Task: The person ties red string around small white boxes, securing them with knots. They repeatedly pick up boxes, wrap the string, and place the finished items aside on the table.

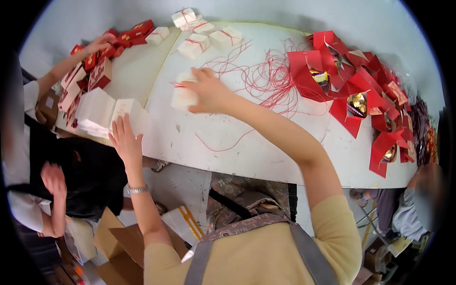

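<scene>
With its fingers spread, my left hand (126, 142) rests against a white box (129, 108) that stands beside another white box (95, 108) at the table's left. My right hand (210, 91) lies over a small white box (183, 96) with red string on it, thumb and fingers around its right side; the grip itself is partly hidden. Behind it are several white boxes tied with red string (193, 45). A loose tangle of red strings (274, 78) spreads to the right of my right hand, and a single red string (228, 148) lies nearer the front edge.
Opened red boxes (306, 74) holding wrapped sweets crowd the table's right side. Closed red boxes (99, 73) line the left, where a co-worker's hand (101, 42) reaches among them. Another person sits at the right. Below the white table (213, 162) stands an open cardboard box (124, 249).
</scene>
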`<state>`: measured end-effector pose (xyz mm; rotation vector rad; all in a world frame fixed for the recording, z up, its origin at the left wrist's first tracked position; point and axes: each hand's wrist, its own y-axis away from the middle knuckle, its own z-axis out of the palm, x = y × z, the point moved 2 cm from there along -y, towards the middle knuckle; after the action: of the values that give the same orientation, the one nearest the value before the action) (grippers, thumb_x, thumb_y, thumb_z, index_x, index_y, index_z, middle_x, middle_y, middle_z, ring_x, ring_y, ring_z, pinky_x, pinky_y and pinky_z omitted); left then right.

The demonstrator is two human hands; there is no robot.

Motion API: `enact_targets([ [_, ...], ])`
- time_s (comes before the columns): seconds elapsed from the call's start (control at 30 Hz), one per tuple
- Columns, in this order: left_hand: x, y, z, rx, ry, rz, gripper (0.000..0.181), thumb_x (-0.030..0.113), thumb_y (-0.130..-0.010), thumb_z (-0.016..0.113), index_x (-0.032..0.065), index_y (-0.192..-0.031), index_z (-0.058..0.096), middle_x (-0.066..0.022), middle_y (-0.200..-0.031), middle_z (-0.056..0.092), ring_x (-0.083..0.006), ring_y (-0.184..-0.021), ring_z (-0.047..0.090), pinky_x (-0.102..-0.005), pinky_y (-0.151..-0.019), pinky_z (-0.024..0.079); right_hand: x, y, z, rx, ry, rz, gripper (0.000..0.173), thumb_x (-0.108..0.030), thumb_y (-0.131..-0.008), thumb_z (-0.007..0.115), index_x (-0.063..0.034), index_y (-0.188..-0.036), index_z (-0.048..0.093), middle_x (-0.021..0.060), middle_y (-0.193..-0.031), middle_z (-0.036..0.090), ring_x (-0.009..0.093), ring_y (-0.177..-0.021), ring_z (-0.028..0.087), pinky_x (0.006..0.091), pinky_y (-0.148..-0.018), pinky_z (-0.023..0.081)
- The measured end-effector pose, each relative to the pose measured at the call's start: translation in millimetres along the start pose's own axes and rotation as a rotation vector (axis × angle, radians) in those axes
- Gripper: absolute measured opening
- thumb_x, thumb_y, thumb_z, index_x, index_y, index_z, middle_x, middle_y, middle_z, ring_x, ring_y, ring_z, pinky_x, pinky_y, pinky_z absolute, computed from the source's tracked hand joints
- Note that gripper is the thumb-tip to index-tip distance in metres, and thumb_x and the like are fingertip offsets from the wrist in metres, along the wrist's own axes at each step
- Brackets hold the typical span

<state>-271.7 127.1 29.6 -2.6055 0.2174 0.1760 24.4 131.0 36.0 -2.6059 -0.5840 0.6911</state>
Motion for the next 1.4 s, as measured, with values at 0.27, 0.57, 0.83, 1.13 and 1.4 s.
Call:
enact_targets([
  [0.27,-6.3,13.9,-0.9,0.456,0.357,0.321,0.061,0.014,-0.066,0.075,0.0089,-0.123,0.055,-0.009,-0.119,0.059,-0.0285,-0.114,0.054,-0.0545,-0.107,0.031,40.1,-35.1,47.6,0.396,0.29,0.05,0.053,-0.015,-0.076,0.067,-0.0162,-0.127,0.054,0.0167,-0.137,0.043,0.034,-0.128,0.038,0.0467,-0.1,0.038],
  [0.57,204.6,142.7,-91.6,0.216,0.903,0.828,0.04,0.019,-0.071,0.075,0.0134,-0.109,0.064,0.0011,-0.116,0.06,-0.0197,-0.095,0.054,-0.035,-0.078,0.045,72.1,197.9,-174.1,0.524,0.785,0.486,0.033,-0.028,-0.065,0.081,-0.0115,-0.09,0.068,0.0043,-0.095,0.062,0.023,-0.105,0.049,0.0432,-0.083,0.036],
  [0.83,255.8,83.8,-155.0,0.076,1.084,0.722,0.047,0.01,-0.077,0.069,0.007,-0.122,0.056,-0.0118,-0.122,0.055,-0.0326,-0.117,0.05,-0.0475,-0.099,0.038,-10.2,193.1,-197.6,0.237,-0.124,0.242,0.009,-0.012,-0.081,0.069,-0.0048,-0.085,0.069,0.008,-0.077,0.065,0.025,-0.064,0.06,0.0343,-0.057,0.046],
  [1.13,294.0,-18.3,-212.3,-0.146,1.135,0.706,0.022,0.013,-0.085,0.054,0.0068,-0.106,0.06,-0.0153,-0.098,0.064,-0.0342,-0.085,0.06,-0.0401,-0.073,0.049,-45.4,199.0,-261.0,0.145,-0.378,0.349,0.033,-0.004,-0.088,0.062,-0.0043,-0.121,0.061,-0.0007,-0.083,0.063,0.005,-0.07,0.052,0.0198,-0.065,0.044],
  [1.4,240.7,-88.6,-283.3,-0.147,1.527,0.381,0.03,0.022,-0.094,0.056,0.0001,-0.115,0.059,-0.002,-0.085,0.061,-0.0078,-0.069,0.055,-0.0202,-0.063,0.046,3.4,223.3,-292.9,0.51,-0.485,0.508,0.024,-0.022,-0.088,0.067,-0.0008,-0.098,0.07,-0.0041,-0.07,0.058,0.002,-0.059,0.043,0.0193,-0.05,0.034],
])
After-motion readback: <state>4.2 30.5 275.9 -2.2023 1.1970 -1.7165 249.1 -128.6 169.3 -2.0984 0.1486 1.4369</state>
